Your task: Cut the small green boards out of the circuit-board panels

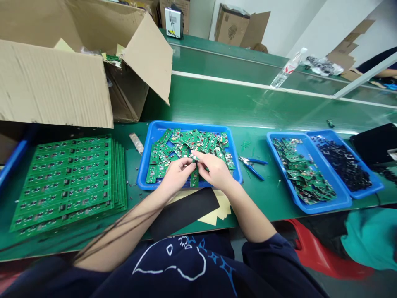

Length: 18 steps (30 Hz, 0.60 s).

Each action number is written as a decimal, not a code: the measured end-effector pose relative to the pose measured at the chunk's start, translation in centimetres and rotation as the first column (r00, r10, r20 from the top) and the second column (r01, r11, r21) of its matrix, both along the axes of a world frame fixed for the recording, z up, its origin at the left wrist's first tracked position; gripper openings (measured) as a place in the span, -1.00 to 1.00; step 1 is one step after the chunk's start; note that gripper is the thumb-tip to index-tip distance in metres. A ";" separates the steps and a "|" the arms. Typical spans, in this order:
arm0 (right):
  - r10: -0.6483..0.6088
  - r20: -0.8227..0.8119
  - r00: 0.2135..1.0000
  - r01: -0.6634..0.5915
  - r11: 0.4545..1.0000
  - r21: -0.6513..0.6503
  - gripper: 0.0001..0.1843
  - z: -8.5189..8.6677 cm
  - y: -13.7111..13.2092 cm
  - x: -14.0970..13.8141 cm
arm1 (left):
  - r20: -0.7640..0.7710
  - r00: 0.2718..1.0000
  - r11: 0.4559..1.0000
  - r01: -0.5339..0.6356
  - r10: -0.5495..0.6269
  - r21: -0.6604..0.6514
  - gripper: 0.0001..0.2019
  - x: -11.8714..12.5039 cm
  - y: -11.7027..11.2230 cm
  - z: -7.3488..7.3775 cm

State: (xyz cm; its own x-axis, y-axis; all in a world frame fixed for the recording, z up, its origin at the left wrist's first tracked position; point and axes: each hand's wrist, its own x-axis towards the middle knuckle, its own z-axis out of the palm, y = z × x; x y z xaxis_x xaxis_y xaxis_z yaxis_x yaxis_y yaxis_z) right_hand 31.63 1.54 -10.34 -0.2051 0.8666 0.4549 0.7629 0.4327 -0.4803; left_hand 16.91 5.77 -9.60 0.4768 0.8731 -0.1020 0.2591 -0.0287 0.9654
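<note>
My left hand (pixel 178 174) and my right hand (pixel 214 169) meet over the front of a blue tray (pixel 143 165) filled with loose small green circuit boards (pixel 178 138). The fingers of both hands are closed in a pinch around one small circuit board (pixel 194 179), whose lower end shows beneath the fingertips. Something small and dark sits between the thumbs, too small to name. The fingers hide the upper part of this board.
Stacked uncut board panels (pixel 68 178) stand at left, below a large open cardboard box (pixel 56 87). Blue-handled cutters (pixel 254 166) lie right of the tray. Farther right are a tray of boards (pixel 305 171) and a tray of black parts (pixel 344 165). A black sheet (pixel 189 211) lies in front.
</note>
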 end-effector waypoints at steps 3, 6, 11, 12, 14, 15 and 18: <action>-0.010 0.007 1.000 0.010 1.000 0.014 -0.57 0.0 0.0 -0.2 | 0.007 1.000 1.000 -0.015 0.015 0.010 -0.80 0.1 -0.1 0.0; -0.016 0.010 1.000 0.015 0.999 0.033 -0.58 0.2 0.0 -0.5 | -0.001 1.000 0.999 -0.031 0.031 0.034 -0.82 0.1 -0.2 0.2; -0.096 -0.017 0.995 0.096 0.995 -0.037 -0.52 0.5 -0.3 -0.7 | -0.027 0.997 0.994 -0.073 0.075 0.080 -0.83 0.1 -0.5 0.3; -0.136 -0.014 0.991 0.135 0.989 -0.059 -0.50 0.6 -0.4 -0.6 | -0.027 0.996 0.991 -0.086 0.089 0.098 -0.81 0.1 -0.5 0.3; -0.211 -0.002 0.977 0.211 0.975 -0.071 -0.45 0.8 -0.4 -0.1 | -0.009 0.994 0.986 -0.110 0.112 0.123 -0.79 -0.1 -0.4 0.2; -0.224 -0.002 0.975 0.224 0.973 -0.055 -0.45 0.8 -0.4 0.1 | 0.006 0.993 0.986 -0.119 0.119 0.121 -0.79 -0.1 -0.4 0.2; -0.130 -0.049 0.990 0.132 0.991 0.034 -0.66 0.7 -0.1 0.8 | 0.047 0.990 0.987 -0.137 0.134 0.079 -0.79 -0.3 -0.2 0.2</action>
